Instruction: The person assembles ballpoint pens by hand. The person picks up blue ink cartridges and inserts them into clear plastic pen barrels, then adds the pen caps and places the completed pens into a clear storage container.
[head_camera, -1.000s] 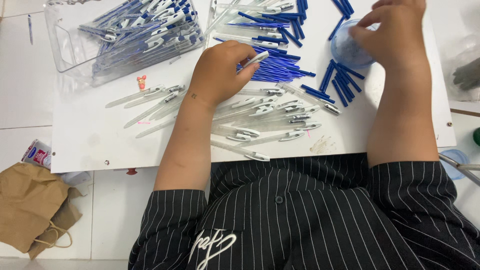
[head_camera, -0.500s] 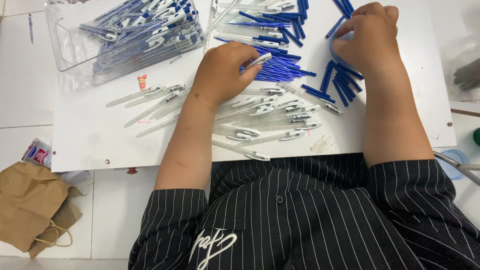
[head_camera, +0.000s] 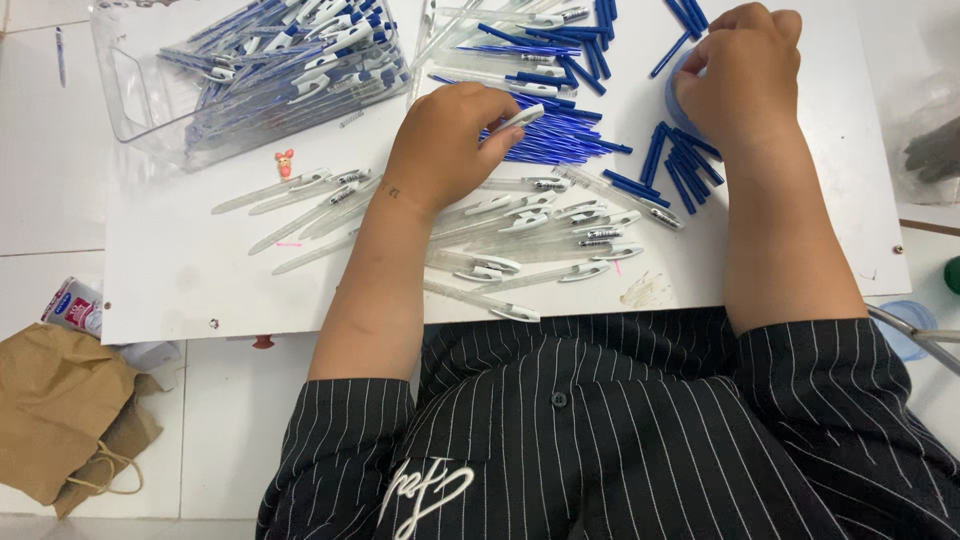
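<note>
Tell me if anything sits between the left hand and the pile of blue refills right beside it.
Nothing visible does. The left hand already pinches a pen piece and rests directly against the blue refills, with no gap or object between them.

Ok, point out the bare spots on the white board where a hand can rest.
Free: the board's near-left corner, below the clear bin and left of the left hand. Also the near-right edge beside the right hand's forearm. Crowded: the middle, covered with pen barrels and blue refills.
</note>
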